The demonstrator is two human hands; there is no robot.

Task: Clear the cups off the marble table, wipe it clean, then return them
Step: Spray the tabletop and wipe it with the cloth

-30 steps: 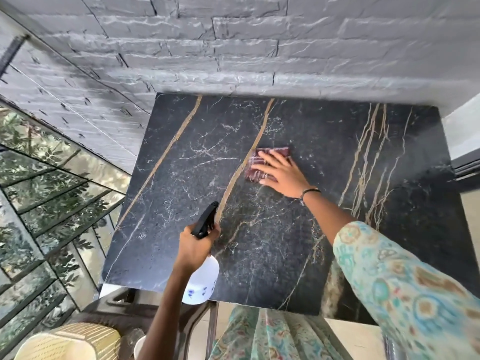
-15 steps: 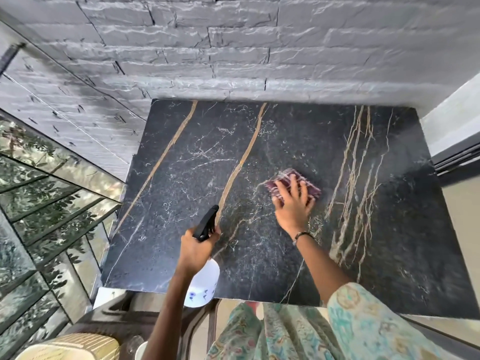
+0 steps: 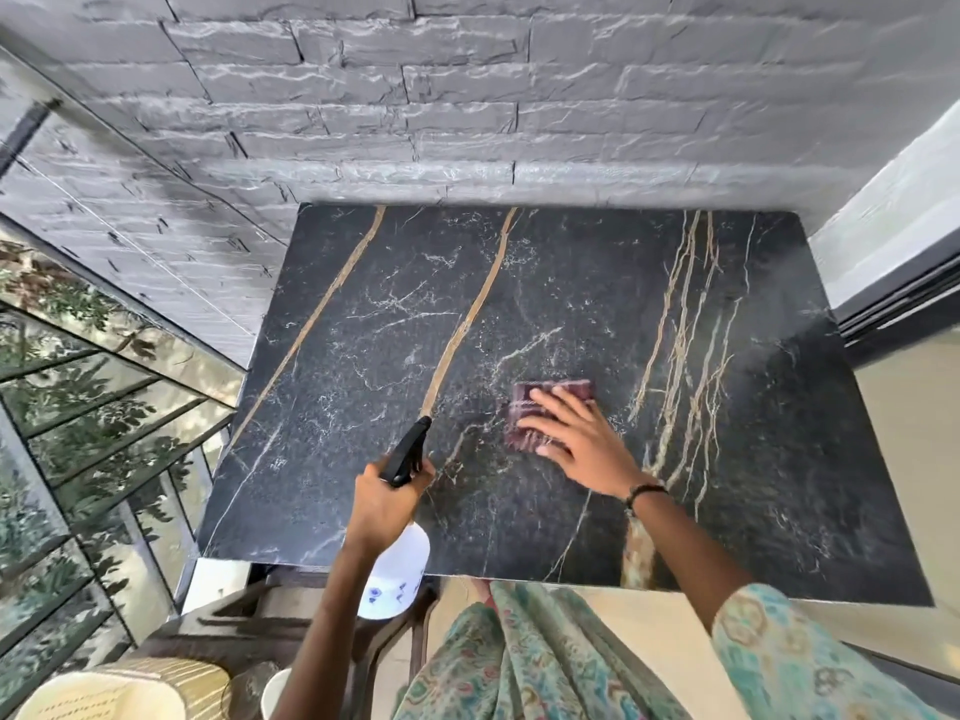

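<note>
Right hand [image 3: 576,441] is flat on the maroon cloth [image 3: 545,413], fingers straight and spread a little, pressing it onto the black marble table [image 3: 753,407] just right of the middle gold vein; the hand is slightly blurred; a dark band [image 3: 645,492] circles that wrist; over on the other side the left hand [image 3: 382,504] has its fingers curled tight round the neck of a white spray bottle [image 3: 397,579], black nozzle [image 3: 410,452] angled up over the near edge of the slab, bottle body hanging just off the table's front; grey stone wall [image 3: 467,96] runs behind the table, glass panels [image 3: 78,407] with leaves showing through on the left; down in the near-left corner a ribbed cream container [image 3: 130,688] and what may be a white cup rim [image 3: 272,693] sit low beside a dark chair frame [image 3: 249,626], off the marble; I cannot tell more about it.
</note>
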